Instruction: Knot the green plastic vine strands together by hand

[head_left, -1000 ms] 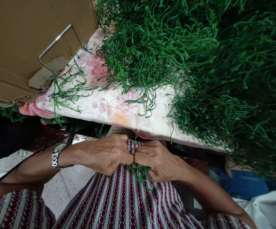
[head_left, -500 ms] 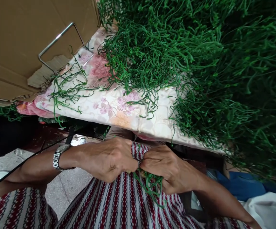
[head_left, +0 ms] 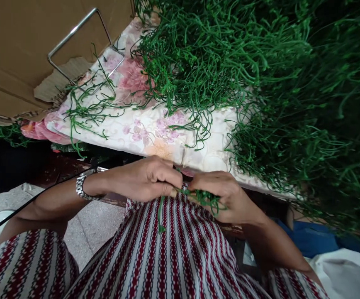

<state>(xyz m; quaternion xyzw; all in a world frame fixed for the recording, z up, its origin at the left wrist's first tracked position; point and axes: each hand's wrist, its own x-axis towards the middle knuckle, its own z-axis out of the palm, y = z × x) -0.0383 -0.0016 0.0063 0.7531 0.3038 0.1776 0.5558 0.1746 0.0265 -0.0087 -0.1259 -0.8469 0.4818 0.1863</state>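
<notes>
Close together in front of my striped garment, my two hands work at thin green stems with small bud-like tips. My left hand point(head_left: 150, 178), a metal watch point(head_left: 80, 185) on its wrist, is closed in a pinch, and a single green stem point(head_left: 160, 218) hangs below its fingers. My right hand point(head_left: 229, 195) is curled around a small bunch of green stems point(head_left: 209, 200), whose curled ends stick out below the fingers. Thumbs and fingertips nearly meet, so the spot between them is partly hidden.
A large heap of green stems point(head_left: 223, 62) covers the back and right of the flowered cloth point(head_left: 164, 145). Several loose stems point(head_left: 89, 112) lie at its left. A cardboard box point(head_left: 18, 50) and a bent metal frame point(head_left: 74, 31) stand at the far left.
Both hands have risen slightly toward the cloth's edge. The right hand has turned, and the bunch has moved up with it. A single stem now hangs under the left hand.
</notes>
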